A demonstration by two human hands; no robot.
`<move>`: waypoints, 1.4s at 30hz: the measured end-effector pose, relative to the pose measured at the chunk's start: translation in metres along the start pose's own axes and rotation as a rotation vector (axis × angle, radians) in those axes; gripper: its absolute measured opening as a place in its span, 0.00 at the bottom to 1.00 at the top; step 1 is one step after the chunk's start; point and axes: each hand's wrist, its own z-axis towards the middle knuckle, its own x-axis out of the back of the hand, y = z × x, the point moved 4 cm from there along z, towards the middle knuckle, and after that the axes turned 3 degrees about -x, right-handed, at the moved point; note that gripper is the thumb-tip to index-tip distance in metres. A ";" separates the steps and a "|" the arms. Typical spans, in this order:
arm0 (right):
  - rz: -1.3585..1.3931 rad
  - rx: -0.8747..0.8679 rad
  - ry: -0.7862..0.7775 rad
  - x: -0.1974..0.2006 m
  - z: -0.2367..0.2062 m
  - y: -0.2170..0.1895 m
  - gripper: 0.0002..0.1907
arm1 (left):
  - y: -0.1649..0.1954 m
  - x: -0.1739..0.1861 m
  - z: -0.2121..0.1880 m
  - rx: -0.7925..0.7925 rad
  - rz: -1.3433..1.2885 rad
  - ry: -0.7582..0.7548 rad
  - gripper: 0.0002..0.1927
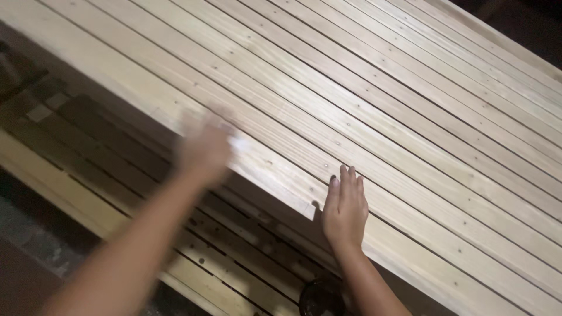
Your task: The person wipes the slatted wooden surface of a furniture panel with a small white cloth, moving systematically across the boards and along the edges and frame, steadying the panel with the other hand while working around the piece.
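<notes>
Head view: your right hand (344, 210) lies flat, fingers together, on the near edge of the slatted wooden panel (374, 111), holding nothing. Your left hand (205, 149) is blurred at that same edge, further left; something small and pale shows at its fingertips, but you cannot tell whether its grip is closed on it. The panel fills the frame, tilted above a lower slatted frame (175, 234). It looks stiff, heavy and rough-grained, so take it by the long edge. A dark round object (321, 298) sits below.
</notes>
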 end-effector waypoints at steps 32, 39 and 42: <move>0.321 0.264 -0.107 -0.145 0.055 -0.215 0.32 | -0.216 0.016 0.052 -0.299 -0.062 0.240 0.23; 0.058 0.226 -0.224 -0.220 0.074 -0.318 0.35 | -0.399 0.028 0.114 -0.173 0.108 0.170 0.22; -0.102 0.149 -0.273 -0.229 0.077 -0.334 0.36 | -0.466 0.035 0.135 0.018 0.070 0.128 0.23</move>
